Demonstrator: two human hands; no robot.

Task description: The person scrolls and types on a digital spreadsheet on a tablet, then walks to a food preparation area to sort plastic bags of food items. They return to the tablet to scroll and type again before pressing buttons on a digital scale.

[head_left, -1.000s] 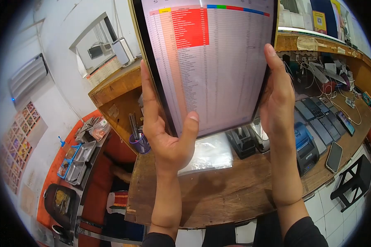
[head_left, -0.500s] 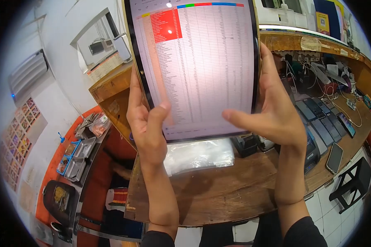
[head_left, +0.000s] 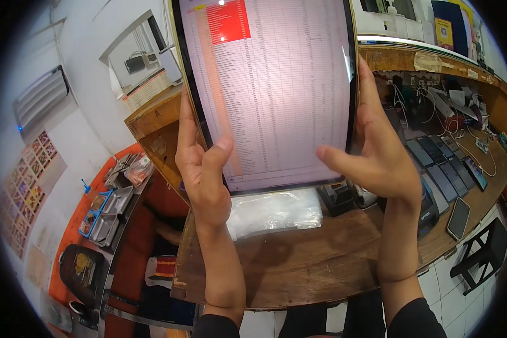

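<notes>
A large tablet point(head_left: 281, 107) is held upright in front of me, its screen filled by a spreadsheet with a red block at upper left. My left hand point(head_left: 205, 169) grips its lower left edge, thumb resting over the screen's border. On the opposite side my right hand point(head_left: 377, 146) supports the right edge, with its thumb over the lower right of the screen. The fingers of both hands are partly hidden behind the tablet. Below it, a clear plastic packet point(head_left: 276, 214) lies on the wooden desk point(head_left: 310, 265).
Several phones point(head_left: 445, 169) lie on the desk at right, beside tangled white cables point(head_left: 434, 107). Another phone point(head_left: 459, 218) is near the edge. A black stool point(head_left: 481, 256) stands on the tiled floor. Metal trays point(head_left: 111, 217) sit on the left counter.
The spreadsheet has scrolled up slightly, and an entry bar now shows at the screen's bottom. My right thumb has shifted a little to the right. Both hands still hold the tablet.
</notes>
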